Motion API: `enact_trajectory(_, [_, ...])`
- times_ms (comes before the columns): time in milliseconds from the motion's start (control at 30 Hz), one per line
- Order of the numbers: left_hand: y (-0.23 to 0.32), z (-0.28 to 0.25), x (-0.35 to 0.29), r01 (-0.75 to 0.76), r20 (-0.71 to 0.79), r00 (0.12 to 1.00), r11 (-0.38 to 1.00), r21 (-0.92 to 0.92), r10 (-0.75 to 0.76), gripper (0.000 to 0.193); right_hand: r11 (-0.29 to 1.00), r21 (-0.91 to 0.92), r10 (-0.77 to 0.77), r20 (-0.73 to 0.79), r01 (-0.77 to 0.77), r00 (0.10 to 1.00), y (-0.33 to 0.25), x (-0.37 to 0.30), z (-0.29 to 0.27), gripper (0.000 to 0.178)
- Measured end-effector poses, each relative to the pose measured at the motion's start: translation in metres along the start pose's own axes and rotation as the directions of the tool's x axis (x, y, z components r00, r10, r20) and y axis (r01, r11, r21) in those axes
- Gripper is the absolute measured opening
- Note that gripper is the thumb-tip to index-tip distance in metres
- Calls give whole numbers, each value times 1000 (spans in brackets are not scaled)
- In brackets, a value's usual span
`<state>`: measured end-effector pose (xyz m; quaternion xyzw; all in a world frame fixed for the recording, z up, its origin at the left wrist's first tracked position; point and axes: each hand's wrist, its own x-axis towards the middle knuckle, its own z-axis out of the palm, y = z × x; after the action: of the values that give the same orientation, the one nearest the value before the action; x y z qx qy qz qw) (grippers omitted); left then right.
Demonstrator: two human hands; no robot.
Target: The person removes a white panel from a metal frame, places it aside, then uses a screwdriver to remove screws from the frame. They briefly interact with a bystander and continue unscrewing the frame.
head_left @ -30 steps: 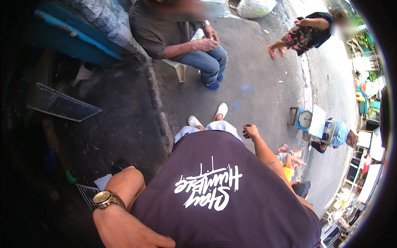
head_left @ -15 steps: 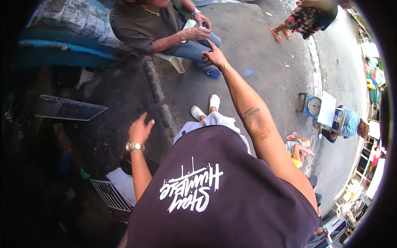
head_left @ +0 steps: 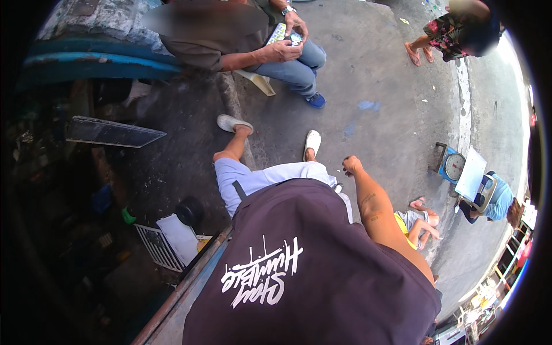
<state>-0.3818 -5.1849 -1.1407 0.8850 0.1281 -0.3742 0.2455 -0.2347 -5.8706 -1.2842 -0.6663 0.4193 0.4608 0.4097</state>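
My right hand (head_left: 352, 165) hangs beside my right hip, above the grey pavement, its fingers loosely curled together. Nothing shows in it and it touches nothing. My left hand is out of sight, and no part of the left forearm shows. My legs are apart in a wide step, with one white clog (head_left: 234, 123) by the concrete kerb (head_left: 231, 100) and the other clog (head_left: 312, 145) on the pavement. Ahead of me, a seated person's hands (head_left: 287, 49) hold a small green-and-white patterned thing whose kind I cannot make out.
The seated person's cream plastic stool (head_left: 261, 84) stands ahead. At right are a blue dial scale (head_left: 451, 164), a white board (head_left: 471, 172) and seated people. A dark panel (head_left: 115, 131), a white rack (head_left: 158, 247) and a rusty-edged ledge (head_left: 181, 290) lie at left. Another person stands far right.
My right hand has dropped back from pointing near the seated person to my side. My left hand has gone out of view. My legs have spread, one foot stepping left.
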Motion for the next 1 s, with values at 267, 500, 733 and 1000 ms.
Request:
enact_trajectory(267, [144, -84, 73, 344, 86, 932, 787, -513, -352, 43, 970, 235, -38, -101, 61, 994, -7, -19, -15, 37])
enact_trajectory(500, [254, -179, 145, 44, -105, 989, 870, -491, -109, 44, 867, 429, -197, -174, 254, 965, -85, -29, -20, 38])
enact_trajectory(733, [229, -172, 141, 128, -54, 983, 862, -491, -177, 44, 896, 383, -167, -177, 224, 970, -91, -40, -13, 37])
enact_trajectory(1000, [91, -88, 85, 277, 45, 955, 822, -498, -295, 41, 968, 240, -57, -92, 78, 994, -56, -38, 3, 36])
